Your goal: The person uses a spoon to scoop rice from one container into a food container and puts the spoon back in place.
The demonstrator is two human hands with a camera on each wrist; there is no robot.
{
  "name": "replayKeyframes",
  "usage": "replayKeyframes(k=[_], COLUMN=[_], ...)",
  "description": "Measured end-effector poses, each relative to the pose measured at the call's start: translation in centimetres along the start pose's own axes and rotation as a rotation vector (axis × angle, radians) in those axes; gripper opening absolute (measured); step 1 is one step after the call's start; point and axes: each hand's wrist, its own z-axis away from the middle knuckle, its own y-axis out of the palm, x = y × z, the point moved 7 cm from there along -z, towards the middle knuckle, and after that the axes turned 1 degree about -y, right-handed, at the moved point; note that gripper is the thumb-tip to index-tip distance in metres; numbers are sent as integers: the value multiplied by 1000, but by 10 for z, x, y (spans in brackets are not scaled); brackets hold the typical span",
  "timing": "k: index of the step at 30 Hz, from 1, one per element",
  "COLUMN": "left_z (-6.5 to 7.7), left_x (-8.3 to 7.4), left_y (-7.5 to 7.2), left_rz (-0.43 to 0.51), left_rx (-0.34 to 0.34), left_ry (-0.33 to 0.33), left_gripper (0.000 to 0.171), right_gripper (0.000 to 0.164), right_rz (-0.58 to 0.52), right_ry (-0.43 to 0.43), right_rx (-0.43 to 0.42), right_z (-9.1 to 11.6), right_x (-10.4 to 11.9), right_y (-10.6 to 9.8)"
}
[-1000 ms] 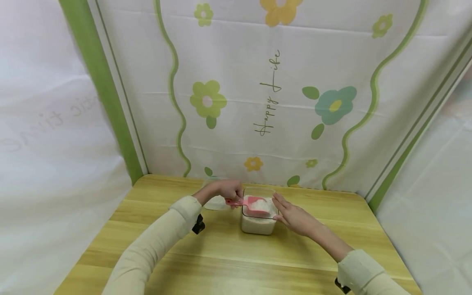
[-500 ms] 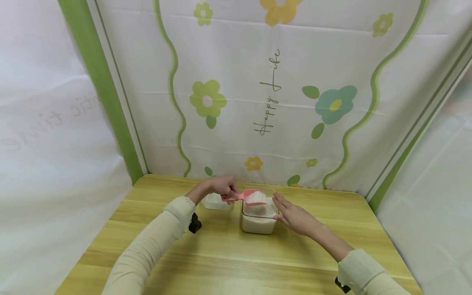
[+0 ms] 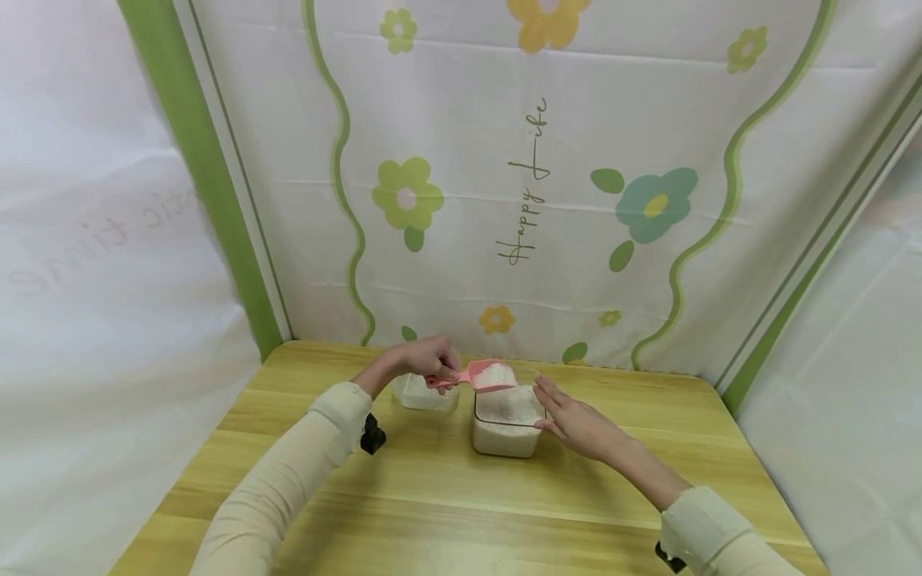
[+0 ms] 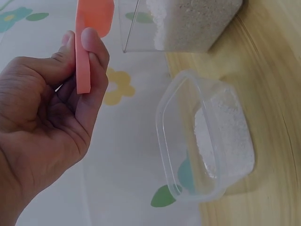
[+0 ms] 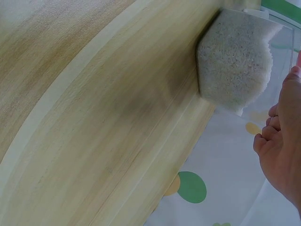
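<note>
1. Since a second ago, the left hand [image 3: 434, 362] is drawing away from the middle of the bin [image 3: 504, 442] toward 10 o'clock, lifting the scoop [image 3: 477, 373] with it; the right hand [image 3: 569, 416] is staying put. Clock hours here are counting from the bin in the head view.
2. The flowered sheet [image 3: 461, 144] is hanging at 12 o'clock, behind the table [image 3: 403, 520].
3. The table is bearing the bin and, at 9 o'clock just beside it, the smaller tub [image 3: 428, 406].
4. The left sleeve [image 3: 288, 472] is reaching in from between 8 and 9 o'clock, the right sleeve [image 3: 702, 524] from 4.
5. The bin is standing upright, holding white grains; the tub is holding some too.
6. The right hand is touching the bin's rim at 3 o'clock, its fingers lying straight.
7. The left hand is gripping the scoop's handle, thumb and fingers curling round it, near the tub.
8. The scoop is hovering at the bin's 11 o'clock corner, carrying a heap of grains [image 3: 495, 374].
</note>
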Motion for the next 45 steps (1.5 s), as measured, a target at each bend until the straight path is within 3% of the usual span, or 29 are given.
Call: replayKeyframes(k=[7,19,45], left_z=[9,32,81], left_x=[2,14,72], left_y=[-8,-20,-39], left_rz=[-17,35,50], left_rx=[-30,-69,-219], left_ry=[-13,-14,-108], left_gripper=[27,28,28], right_gripper=[70,70,68], right_rz=[-2,-6,97], right_ry=[-5,1,-24], right_rx=[0,-3,-26], right_z=[0,1,1], right_x=[0,0,1], right_y=[1,2,0])
